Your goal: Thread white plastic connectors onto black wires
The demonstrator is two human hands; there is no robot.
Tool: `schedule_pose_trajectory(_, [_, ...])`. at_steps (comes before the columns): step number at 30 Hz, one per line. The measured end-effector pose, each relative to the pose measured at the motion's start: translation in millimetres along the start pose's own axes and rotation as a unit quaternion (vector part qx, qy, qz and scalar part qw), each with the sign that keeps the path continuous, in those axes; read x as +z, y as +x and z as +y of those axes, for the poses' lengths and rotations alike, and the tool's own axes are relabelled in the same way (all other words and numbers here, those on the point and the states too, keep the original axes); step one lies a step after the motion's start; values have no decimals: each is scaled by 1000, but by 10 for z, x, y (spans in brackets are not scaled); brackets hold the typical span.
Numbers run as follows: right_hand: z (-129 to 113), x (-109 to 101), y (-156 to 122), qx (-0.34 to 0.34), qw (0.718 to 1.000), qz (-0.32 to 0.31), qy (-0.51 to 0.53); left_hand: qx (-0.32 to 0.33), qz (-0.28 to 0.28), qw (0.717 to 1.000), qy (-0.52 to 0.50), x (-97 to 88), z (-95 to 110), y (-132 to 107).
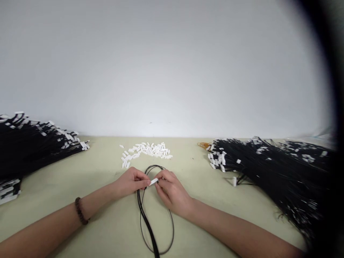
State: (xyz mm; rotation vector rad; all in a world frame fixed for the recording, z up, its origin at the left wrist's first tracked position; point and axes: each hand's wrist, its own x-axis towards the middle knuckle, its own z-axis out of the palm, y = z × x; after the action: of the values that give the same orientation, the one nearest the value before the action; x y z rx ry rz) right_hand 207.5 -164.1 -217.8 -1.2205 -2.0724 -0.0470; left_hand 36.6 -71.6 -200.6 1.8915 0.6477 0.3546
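A small white plastic connector [153, 181] sits between the fingertips of both hands, low in the middle of the head view. My left hand [134, 182] is closed in a pinch on its left end. At the other end my right hand [171, 190] is pinched closed, with a dark cable tip showing at its fingertips against the connector. How far that tip is inside the connector is hidden. Black cables [146, 218] run up from the bottom edge under the left hand and loop over behind both hands. A thin single cable [172, 229] curves below the right hand.
Loose white connectors [157, 149] lie scattered beyond the hands on the pale green table [107, 222]. Large bundles of black cables with white ends flank them, one left [29, 147] and one right [268, 168]. An orange-brown coil [204, 145] lies beside the right bundle. A wall stands behind.
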Motion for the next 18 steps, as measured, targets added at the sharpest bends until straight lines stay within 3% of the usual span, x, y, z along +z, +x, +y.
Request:
schedule_pose_trajectory(2, [8,7,2,20,999,19,28,3,22,1000,-12,-31,-21,27])
schedule_pose_trajectory(5, [23,10,7,60,994,65,60,15,105,994,-33,-170,-30,80])
schedule_pose_trajectory(9, [49,-1,19,106,981,135,93,30,202,972,-114,-532,100,79])
schedule_pose_trajectory(11, [70,4,22,122,976,113,144,45,221,960,-165,-701,223,24])
schedule_pose_trajectory(13, [97,27,22,150,957,8,249,53,204,959,-189,-786,362,-57])
schedule_pose_trajectory(15, [125,58,22,179,909,-99,362,56,149,970,-181,-767,495,-142])
schedule_pose_trajectory(16, [139,70,26,191,885,-125,405,59,113,977,-170,-725,552,-178])
schedule_pose_trajectory(18, [175,77,42,212,855,-115,459,60,39,987,-143,-610,640,-228])
